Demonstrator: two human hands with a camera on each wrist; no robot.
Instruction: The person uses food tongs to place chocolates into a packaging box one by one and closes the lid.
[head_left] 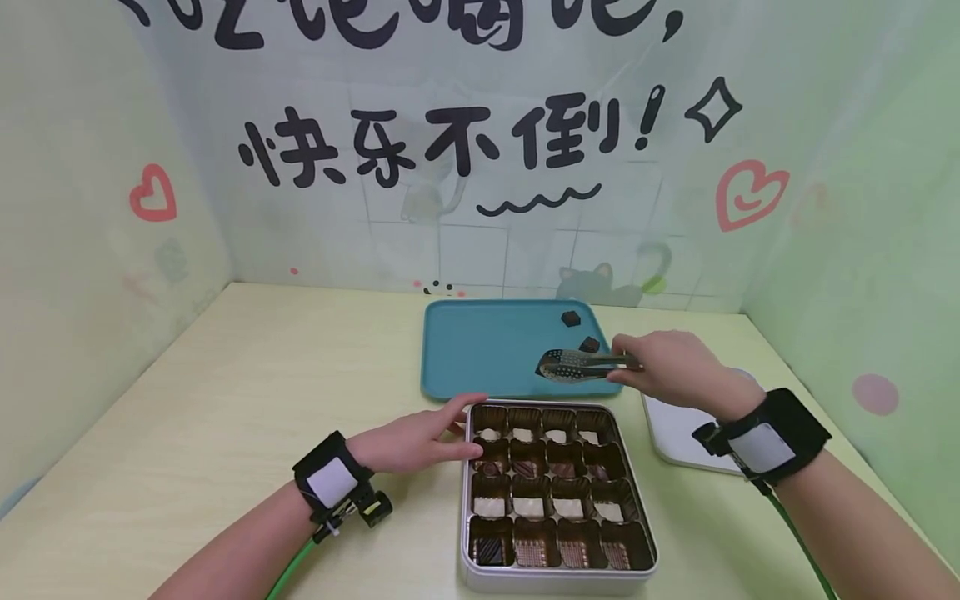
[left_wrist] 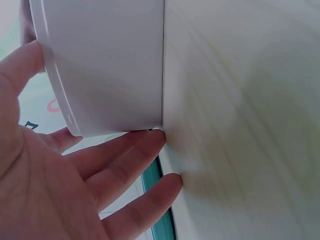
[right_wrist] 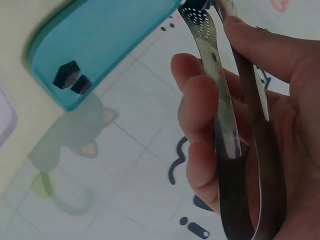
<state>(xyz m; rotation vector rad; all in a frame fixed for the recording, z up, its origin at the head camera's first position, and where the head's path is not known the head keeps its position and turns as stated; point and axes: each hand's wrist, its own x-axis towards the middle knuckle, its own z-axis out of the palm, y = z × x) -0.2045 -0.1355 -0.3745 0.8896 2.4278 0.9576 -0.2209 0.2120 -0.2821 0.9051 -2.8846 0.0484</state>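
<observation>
My right hand (head_left: pixel 671 367) grips metal tongs (head_left: pixel 581 365) with perforated tips above the right side of a blue tray (head_left: pixel 480 350). A dark chocolate piece (right_wrist: pixel 197 4) sits between the tong tips, partly cut off by the right wrist view's top edge. Two more dark chocolates (head_left: pixel 571 318) lie on the tray. In front of the tray stands a silver tin (head_left: pixel 558 581) with a brown divided insert holding rows of white, brown and striped chocolates (head_left: pixel 531 553). Against the tin's far left corner rests my left hand (left_wrist: pixel 55 175), its fingers extended, touching the side and rim.
A white flat lid-like thing (head_left: pixel 686 429) lies right of the tin, partly under the right forearm. Printed cloth walls (head_left: pixel 480 242) enclose the pale wooden table (head_left: pixel 300 358) at the back and sides. Green cables run from both wrist cameras.
</observation>
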